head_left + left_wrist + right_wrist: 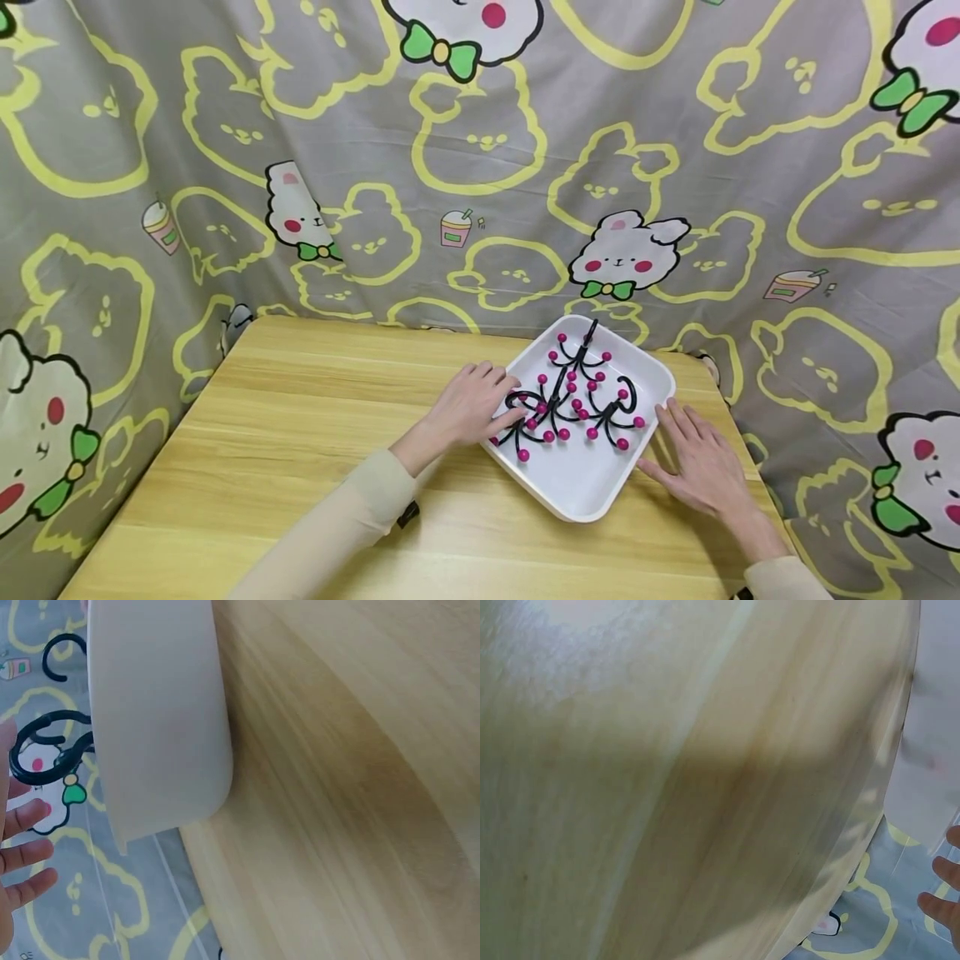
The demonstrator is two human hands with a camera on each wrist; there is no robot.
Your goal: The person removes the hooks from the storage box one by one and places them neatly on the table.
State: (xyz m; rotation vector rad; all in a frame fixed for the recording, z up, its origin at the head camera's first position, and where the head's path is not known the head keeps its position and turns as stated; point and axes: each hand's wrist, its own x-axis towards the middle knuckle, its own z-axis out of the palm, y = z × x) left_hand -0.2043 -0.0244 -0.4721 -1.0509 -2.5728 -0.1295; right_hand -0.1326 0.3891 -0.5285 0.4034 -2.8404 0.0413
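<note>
A white rectangular tray sits at an angle on the table. Inside it lie several black branched hooks, their curved prongs tipped with magenta balls. Over the tray's left rim is my left hand, its fingers extended beside the curled top of one hook; I cannot tell whether they touch it. The left wrist view has that black curl standing above the tray's rim near the spread fingers. At the tray's right side, my right hand lies with straight fingers at the outer wall, holding nothing.
The wooden table extends widely to the left of the tray. A patterned grey curtain hangs behind the table and along its sides. A small dark object shows beside the left forearm.
</note>
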